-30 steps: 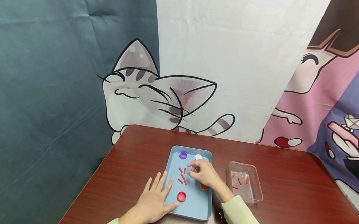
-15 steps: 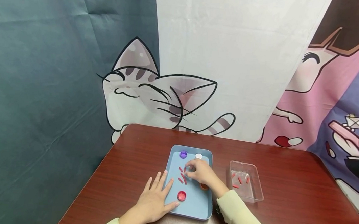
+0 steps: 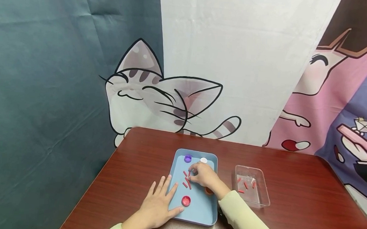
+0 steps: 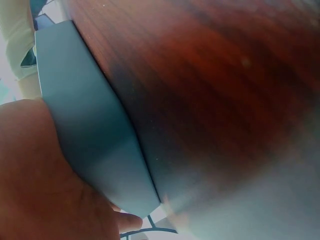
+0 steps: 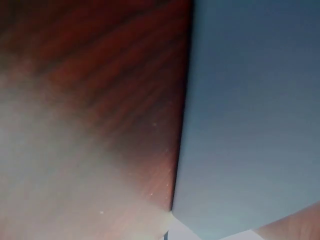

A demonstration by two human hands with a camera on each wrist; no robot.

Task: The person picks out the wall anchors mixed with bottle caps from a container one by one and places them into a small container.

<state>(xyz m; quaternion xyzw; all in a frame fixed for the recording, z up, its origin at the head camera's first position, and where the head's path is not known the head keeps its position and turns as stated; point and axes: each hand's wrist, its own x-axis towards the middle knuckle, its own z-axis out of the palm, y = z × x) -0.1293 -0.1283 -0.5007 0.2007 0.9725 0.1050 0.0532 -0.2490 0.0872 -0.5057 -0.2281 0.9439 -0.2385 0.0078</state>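
Note:
A shallow light-blue tray point(image 3: 200, 207) lies on the table. In the head view my left hand point(image 3: 157, 206) spreads its fingers over the tray's left edge, with the thumb across the near-left corner. My right hand point(image 3: 206, 176) is over the tray's middle, its index finger and thumb at the two ends of a short red stick point(image 3: 189, 173), which they appear to pinch. Several other red sticks point(image 3: 185, 185) lie loose just left of that hand. The wrist views show mostly the tray's outer wall point(image 4: 90, 105), with part of the left hand beside it.
In the tray are a purple cap point(image 3: 187, 158), a white cap point(image 3: 203, 160), a red cap point(image 3: 186, 200) and a partly hidden orange cap point(image 3: 209, 191). A clear plastic box point(image 3: 260, 199) with several red sticks stands right of it on the brown table point(image 3: 307, 197).
My right hand has moved slightly left and its fingertips have come to the upright red stick. The left hand stays in place on the tray's edge.

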